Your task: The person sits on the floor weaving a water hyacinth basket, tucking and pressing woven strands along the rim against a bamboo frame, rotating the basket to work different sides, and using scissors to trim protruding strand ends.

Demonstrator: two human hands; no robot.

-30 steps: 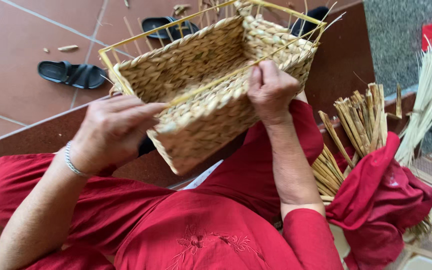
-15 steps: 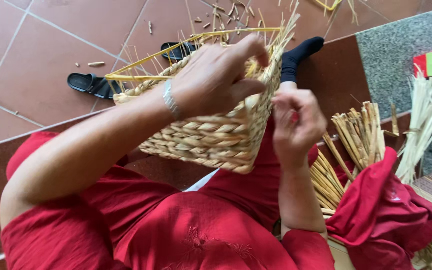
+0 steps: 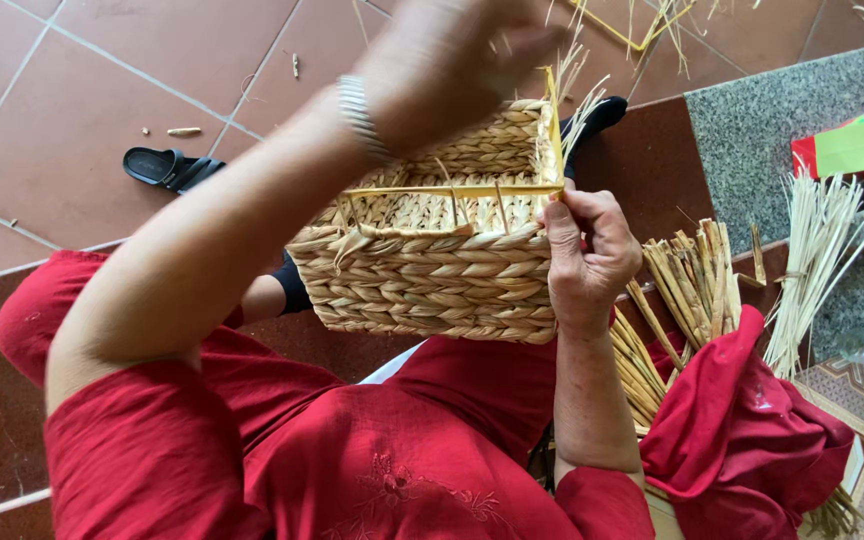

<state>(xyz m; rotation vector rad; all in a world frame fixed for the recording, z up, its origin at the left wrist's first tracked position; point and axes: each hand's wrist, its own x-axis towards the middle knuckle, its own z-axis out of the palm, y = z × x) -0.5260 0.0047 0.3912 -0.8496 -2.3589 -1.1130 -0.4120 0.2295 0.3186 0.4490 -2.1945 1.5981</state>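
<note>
Surroundings, as I see them from the head camera: a black sandal (image 3: 164, 166) on the red tiled floor (image 3: 42, 120) at left; a bundle of thick tan reeds (image 3: 687, 275) and a sheaf of pale thin straws (image 3: 817, 260) at right, with a red cloth (image 3: 742, 430) bunched below them. My own left forearm crosses the view and hides part of the basket's far rim.

Hands: my left hand (image 3: 452, 55) is raised above the woven basket (image 3: 432, 270), blurred; I cannot tell whether it is closed or holds anything. My right hand (image 3: 587, 255) is closed on the basket's near right corner, thumb at the yellow rim strip (image 3: 452, 189).

Basket sits over my lap, tilted.

Packages: a red and green flat package (image 3: 862, 140) at upper right on grey stone.
</note>
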